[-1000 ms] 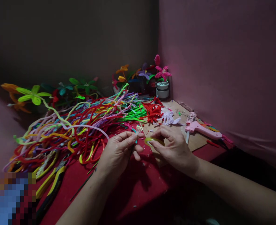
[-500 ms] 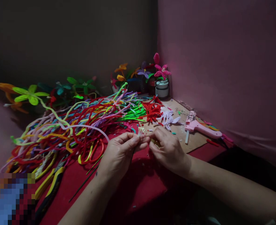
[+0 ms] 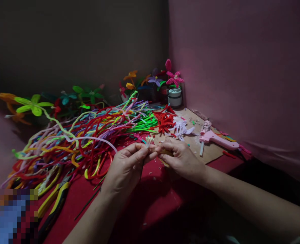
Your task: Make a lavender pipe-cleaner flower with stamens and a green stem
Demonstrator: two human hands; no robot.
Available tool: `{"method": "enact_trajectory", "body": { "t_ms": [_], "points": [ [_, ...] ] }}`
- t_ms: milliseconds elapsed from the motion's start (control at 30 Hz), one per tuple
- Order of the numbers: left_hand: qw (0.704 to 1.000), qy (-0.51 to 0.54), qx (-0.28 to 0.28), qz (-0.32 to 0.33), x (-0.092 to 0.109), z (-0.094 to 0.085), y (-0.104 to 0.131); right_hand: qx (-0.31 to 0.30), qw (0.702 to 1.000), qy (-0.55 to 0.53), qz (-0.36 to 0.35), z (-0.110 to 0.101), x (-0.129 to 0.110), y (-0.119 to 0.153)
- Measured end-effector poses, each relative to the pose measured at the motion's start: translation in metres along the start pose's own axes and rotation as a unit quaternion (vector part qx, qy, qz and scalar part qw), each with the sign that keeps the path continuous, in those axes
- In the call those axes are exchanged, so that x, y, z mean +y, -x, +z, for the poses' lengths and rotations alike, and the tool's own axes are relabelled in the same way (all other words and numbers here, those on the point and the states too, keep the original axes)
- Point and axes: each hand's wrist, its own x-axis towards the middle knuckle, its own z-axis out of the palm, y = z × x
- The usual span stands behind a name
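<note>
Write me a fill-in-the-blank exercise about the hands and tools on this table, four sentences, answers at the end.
1. The white-tipped bundle is pinched in the person's ____ hand.
2. The glue gun is coloured ____.
3. The pliers have black and ____ handles.
4. The hand nearer the glue gun is the person's ____ one.

Missing words: left; pink; yellow; right.

Stamens rise from the left fingers; a ring sits in the right fingers, just beside. Left of the fingers, pipe cleaners heap on the table, pliers in front of them. Behind the fingers, clusters lie on a board; right, a glue gun overlaps it. Farthest behind are flowers and a jar.
</note>
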Motion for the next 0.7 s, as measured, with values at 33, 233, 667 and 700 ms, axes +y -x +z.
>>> {"method": "enact_trajectory", "body": {
  "t_ms": [33, 233, 667, 700],
  "points": [
    [1.000, 0.003, 0.001, -0.002, 0.001, -0.001, -0.001, -0.006, 0.999, -0.031, 0.011, 0.000, 0.000, 0.000],
    [1.000, 0.011, -0.003, -0.025, 0.003, -0.006, -0.007, -0.015, 0.988, -0.145, 0.044, -0.001, 0.000, -0.003],
    [0.999, -0.030, -0.006, -0.018, -0.007, -0.005, -0.006, -0.028, 0.987, -0.124, 0.094, -0.006, 0.003, 0.001],
    [0.999, -0.031, -0.005, -0.016, -0.007, -0.005, -0.006, -0.036, 0.985, -0.134, 0.106, -0.007, 0.003, 0.002]
  ]
}}
